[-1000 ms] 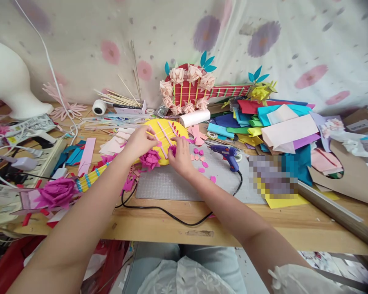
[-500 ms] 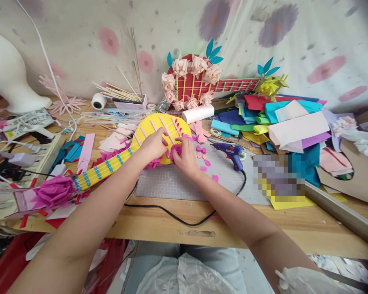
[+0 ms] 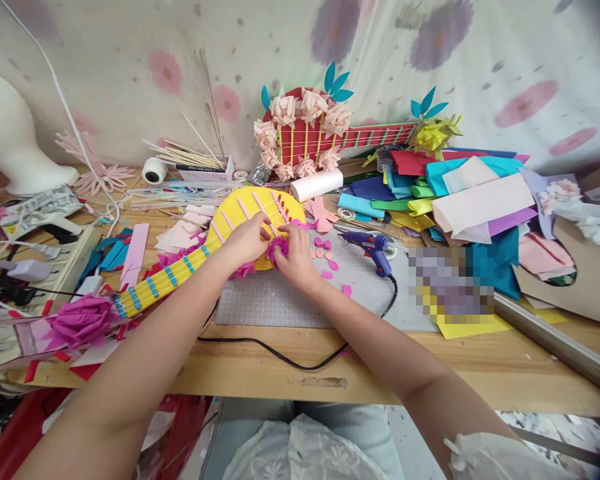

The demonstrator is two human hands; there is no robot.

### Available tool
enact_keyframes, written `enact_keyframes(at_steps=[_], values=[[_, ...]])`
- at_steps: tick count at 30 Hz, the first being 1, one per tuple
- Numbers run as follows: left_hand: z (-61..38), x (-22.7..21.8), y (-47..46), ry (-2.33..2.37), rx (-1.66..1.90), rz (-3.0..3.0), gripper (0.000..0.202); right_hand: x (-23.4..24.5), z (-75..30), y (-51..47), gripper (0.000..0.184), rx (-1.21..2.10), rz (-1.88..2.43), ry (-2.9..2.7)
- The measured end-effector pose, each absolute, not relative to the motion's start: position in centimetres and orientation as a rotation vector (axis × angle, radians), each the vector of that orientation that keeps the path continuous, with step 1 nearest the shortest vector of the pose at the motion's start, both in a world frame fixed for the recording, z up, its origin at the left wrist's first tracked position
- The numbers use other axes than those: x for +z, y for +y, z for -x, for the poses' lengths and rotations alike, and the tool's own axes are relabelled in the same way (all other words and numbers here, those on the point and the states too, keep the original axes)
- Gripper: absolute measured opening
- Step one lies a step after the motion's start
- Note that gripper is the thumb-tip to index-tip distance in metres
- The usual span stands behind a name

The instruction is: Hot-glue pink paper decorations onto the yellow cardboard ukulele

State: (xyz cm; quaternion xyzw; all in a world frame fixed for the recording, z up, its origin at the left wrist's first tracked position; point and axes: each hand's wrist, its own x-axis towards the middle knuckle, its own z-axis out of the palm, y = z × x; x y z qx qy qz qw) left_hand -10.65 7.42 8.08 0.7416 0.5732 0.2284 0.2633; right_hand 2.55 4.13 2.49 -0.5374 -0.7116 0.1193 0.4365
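A yellow paper guitar (image 3: 221, 225) lies slantwise on the table, with pink strips on its body and blue bands along its neck. A magenta paper flower (image 3: 279, 248) sits at the near right edge of the body. My right hand (image 3: 297, 261) is closed around this flower, thumb in front and fingers behind. Just left of it, my left hand (image 3: 247, 240) rests over the guitar body, fingers slightly bent and apart, with nothing visible in them. A big magenta paper rose (image 3: 83, 319) is at the end of the neck. Loose magenta petals (image 3: 333, 265) lie to the right.
A blue glue gun (image 3: 373, 247) lies on the grey cutting mat (image 3: 305, 313), its black cord (image 3: 275, 348) looping along the front. Behind stands a red paper guitar (image 3: 305, 130) with pale roses. Coloured paper (image 3: 480, 193) is piled right; a power strip (image 3: 80, 250) lies left.
The view has turned slightly, so the things on the table appear a little further left. Both hands stay at the flower and guitar body, with only slight finger movement.
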Motion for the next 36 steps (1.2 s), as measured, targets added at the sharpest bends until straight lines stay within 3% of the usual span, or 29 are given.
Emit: enact_keyframes(at_steps=[5,10,22,36], values=[[10.6,8.9,7.1,1.643,0.551,-2.028,0.021,2.5,-2.6,4.2,0.031,0.293,1.335,-1.779],[10.1,9.8,6.7,1.703,0.451,-2.006,0.023,2.4,-2.5,4.3,0.032,0.283,1.312,-1.761],[10.1,8.6,7.5,1.656,0.591,-1.622,0.015,2.4,-2.5,4.4,0.032,0.298,1.307,-1.765],[10.0,8.4,7.9,1.741,0.600,-1.467,0.022,3.0,-2.9,4.1,0.029,0.333,1.295,-1.755]])
